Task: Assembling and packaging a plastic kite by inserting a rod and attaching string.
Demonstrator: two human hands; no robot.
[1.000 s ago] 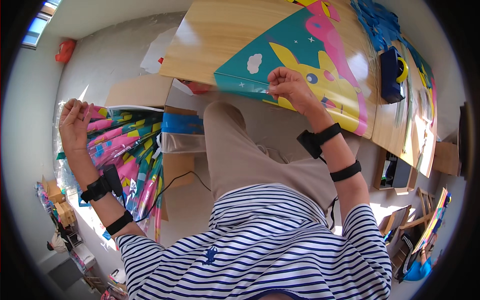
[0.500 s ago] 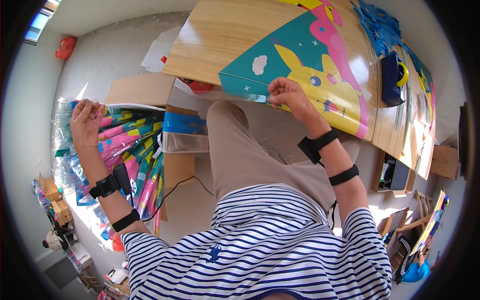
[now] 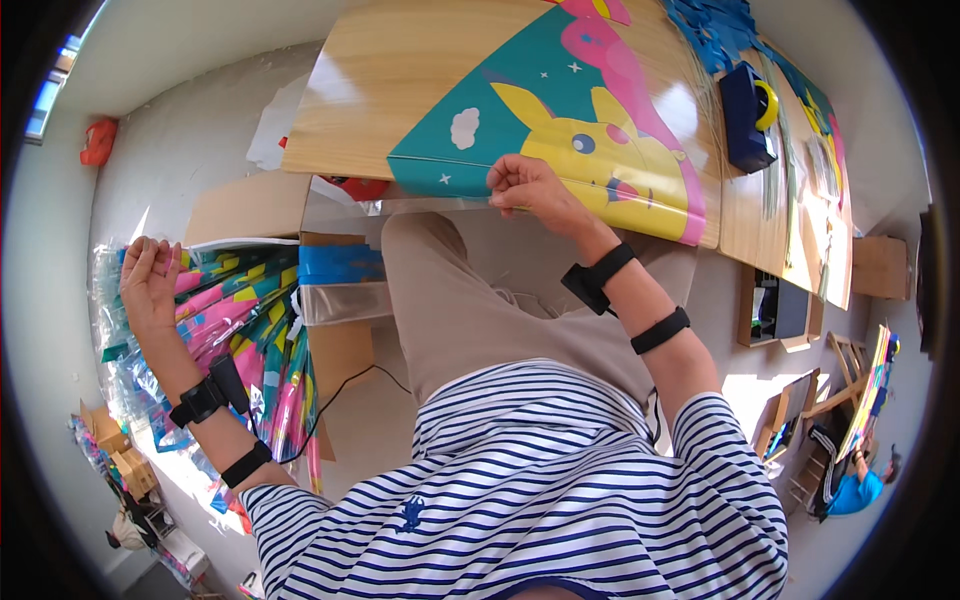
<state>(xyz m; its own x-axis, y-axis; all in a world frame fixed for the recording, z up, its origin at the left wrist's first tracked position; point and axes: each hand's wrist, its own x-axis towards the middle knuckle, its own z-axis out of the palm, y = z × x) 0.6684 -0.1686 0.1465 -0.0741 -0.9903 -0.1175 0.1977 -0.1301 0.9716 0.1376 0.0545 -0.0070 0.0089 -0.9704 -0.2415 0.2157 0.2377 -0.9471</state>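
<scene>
My right hand [image 3: 525, 190] is pinched at the near edge of the table, over a printed triangular sheet [image 3: 560, 140] that looks like a kite sail, teal and pink with a yellow cartoon animal. A strip of clear plastic film [image 3: 420, 206] runs leftward from its fingertips, below the sheet's edge. Far to the left, my left hand [image 3: 150, 285] has its fingertips pressed together above a heap of colourful rolled sheets in clear sleeves [image 3: 235, 310]. What those fingers hold, if anything, I cannot make out.
The wooden table [image 3: 390, 60] carries a dark blue tape dispenser with a yellow wheel [image 3: 748, 118] and blue strips [image 3: 710, 30]. An open cardboard box [image 3: 250, 208] stands beside my knee, with blue bands [image 3: 340, 266] next to it. A black cable [image 3: 345, 385] trails from my left wrist.
The view has shifted, so the table and sheet appear farther left. Both hands keep their pinched shape and nearly the same distance apart. Neither has visibly let go.
</scene>
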